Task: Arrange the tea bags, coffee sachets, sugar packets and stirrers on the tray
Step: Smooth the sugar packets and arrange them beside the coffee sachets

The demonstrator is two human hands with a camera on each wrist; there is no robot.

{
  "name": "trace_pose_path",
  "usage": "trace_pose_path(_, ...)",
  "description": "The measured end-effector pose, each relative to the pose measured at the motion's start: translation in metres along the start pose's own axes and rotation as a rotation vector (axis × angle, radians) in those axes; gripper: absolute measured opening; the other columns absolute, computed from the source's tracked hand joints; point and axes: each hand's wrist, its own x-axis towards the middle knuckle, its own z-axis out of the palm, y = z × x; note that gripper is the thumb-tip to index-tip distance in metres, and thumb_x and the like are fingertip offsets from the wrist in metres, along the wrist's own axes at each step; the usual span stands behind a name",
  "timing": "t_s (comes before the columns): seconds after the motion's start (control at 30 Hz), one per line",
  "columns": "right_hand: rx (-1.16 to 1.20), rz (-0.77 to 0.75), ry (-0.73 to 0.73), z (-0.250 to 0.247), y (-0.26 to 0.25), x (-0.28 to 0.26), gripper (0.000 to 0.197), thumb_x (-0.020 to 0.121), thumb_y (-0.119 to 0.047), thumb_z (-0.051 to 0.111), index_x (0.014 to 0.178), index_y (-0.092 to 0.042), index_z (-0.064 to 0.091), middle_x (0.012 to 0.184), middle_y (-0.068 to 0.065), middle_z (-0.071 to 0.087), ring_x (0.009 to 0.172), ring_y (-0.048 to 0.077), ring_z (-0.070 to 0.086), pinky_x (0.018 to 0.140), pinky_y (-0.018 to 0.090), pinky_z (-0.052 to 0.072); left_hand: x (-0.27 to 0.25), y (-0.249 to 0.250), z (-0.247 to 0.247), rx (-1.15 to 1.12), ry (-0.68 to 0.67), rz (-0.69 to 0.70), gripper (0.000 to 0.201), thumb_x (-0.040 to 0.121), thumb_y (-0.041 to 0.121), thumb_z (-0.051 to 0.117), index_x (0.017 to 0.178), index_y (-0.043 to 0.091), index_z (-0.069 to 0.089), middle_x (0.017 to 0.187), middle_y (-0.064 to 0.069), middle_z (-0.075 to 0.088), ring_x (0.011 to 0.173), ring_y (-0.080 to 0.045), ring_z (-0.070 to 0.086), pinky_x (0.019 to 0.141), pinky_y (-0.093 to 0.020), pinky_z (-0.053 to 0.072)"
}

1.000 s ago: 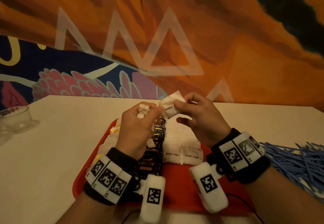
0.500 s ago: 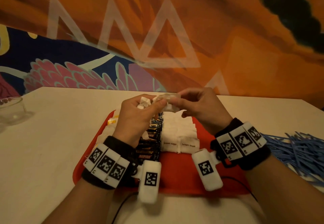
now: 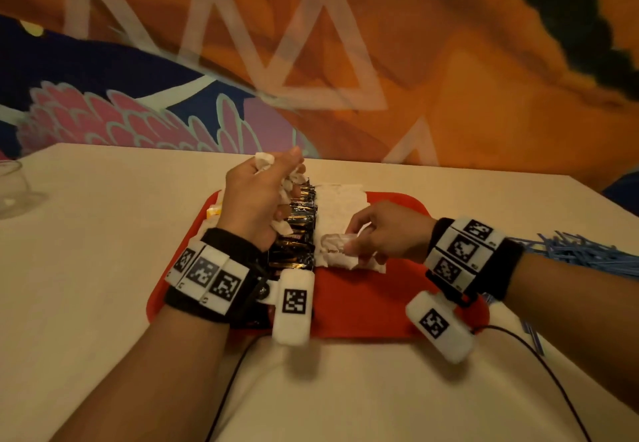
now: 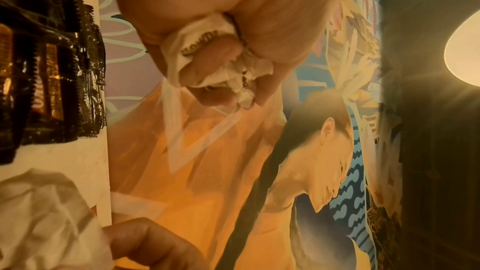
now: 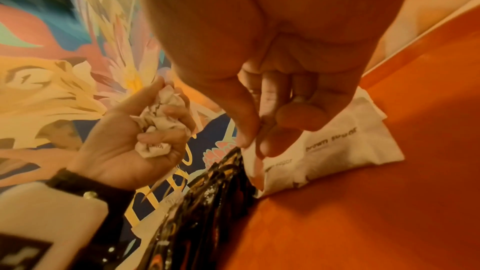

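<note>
Fingertips (image 5: 249, 141) of my right hand (image 3: 387, 234): thumb and forefinger pinched narrow on one white brown-sugar packet (image 3: 337, 246), lowered onto the near end of the sugar row. Held by its edge, I judge, so it can be laid flat and square with its neighbours.

Left hand (image 3: 257, 199): fingers curled tight round a bunch of crumpled sugar packets (image 5: 158, 128), raised above the far left part of the tray. It serves as the reserve from which the right hand is fed.

Sugar row (image 3: 340, 210): white packets overlapping, running away from me down the tray's middle; the nearest ones read "brown sugar".

Coffee sachets (image 3: 294, 234): black and gold, overlapping in a row, touching the sugar row's left edge.

Pale and yellow packets (image 3: 213, 211): at the tray's far left edge, mostly hidden by my left wrist; probably tea bags, but I cannot tell.

Red tray (image 3: 363, 303): bare red toward me and to the right of the sugar, with room there for a further row.

Blue stirrers (image 3: 584, 251): a loose heap on the table, off the tray's right side, not yet arranged.

Clear glass bowl (image 3: 14, 187): far left on the table, well apart.

Black cable (image 3: 539, 362): trails across the table near the tray's right corner; a snag risk for my right wrist.
</note>
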Motion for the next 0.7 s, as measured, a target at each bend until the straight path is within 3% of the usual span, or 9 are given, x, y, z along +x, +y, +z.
trace_pose_path(0.2, 0.069, 0.079, -0.052, 0.003, -0.003, 0.002, 0.007, 0.089, -0.014, 0.072, 0.091, -0.012, 0.066, 0.076, 0.011, 0.072, 0.068, 0.018, 0.062, 0.057, 0.026, 0.048, 0.004, -0.004, -0.003, -0.046, -0.044, -0.04, 0.016, 0.091, 0.026, 0.072, 0.092, 0.011, 0.067, 0.08, -0.007, 0.064, 0.057, -0.013, 0.051, 0.035, -0.018, 0.028)
trace_pose_path(0.33, -0.275, 0.09, 0.02, 0.011, -0.006, 0.009, 0.016, 0.09, -0.029, 0.071, 0.093, -0.015, 0.064, 0.064, -0.004, 0.069, 0.056, 0.009, 0.062, 0.048, 0.018, 0.043, 0.004, -0.005, -0.003, -0.044, -0.041, -0.048, 0.015, 0.091, 0.026, 0.072, 0.09, 0.012, 0.067, 0.081, -0.006, 0.065, 0.057, -0.012, 0.052, 0.035, -0.018, 0.028)
trace_pose_path(0.5, -0.554, 0.072, 0.066, 0.015, -0.017, 0.012, 0.027, 0.09, -0.041, 0.068, 0.089, -0.015, 0.06, 0.083, -0.001, 0.063, 0.087, 0.02, 0.061, 0.063, 0.027, 0.042, 0.006, -0.005, -0.004, -0.04, -0.048, -0.055, 0.015, 0.091, 0.027, 0.072, 0.089, 0.013, 0.068, 0.08, -0.006, 0.065, 0.057, -0.012, 0.052, 0.036, -0.018, 0.029)
trace_pose_path(0.6, -0.664, 0.07, 0.072, 0.016, -0.018, 0.011, 0.04, 0.087, -0.048, 0.068, 0.098, -0.01, 0.061, 0.094, 0.005, 0.066, 0.087, 0.024, 0.061, 0.063, 0.03, 0.043, 0.006, -0.006, -0.004, -0.039, -0.05, -0.057, 0.015, 0.091, 0.026, 0.072, 0.089, 0.012, 0.068, 0.081, -0.007, 0.064, 0.058, -0.012, 0.052, 0.035, -0.018, 0.029)
trace_pose_path(0.7, -0.73, -0.007, 0.153, 0.01, -0.019, 0.007, 0.039, 0.081, -0.051, 0.074, 0.088, -0.02, 0.052, 0.085, -0.002, 0.059, 0.078, 0.018, 0.056, 0.059, 0.029, 0.043, 0.006, -0.006, -0.004, -0.045, -0.052, -0.061, 0.016, 0.091, 0.026, 0.072, 0.091, 0.012, 0.067, 0.08, -0.006, 0.064, 0.058, -0.012, 0.052, 0.036, -0.018, 0.03)
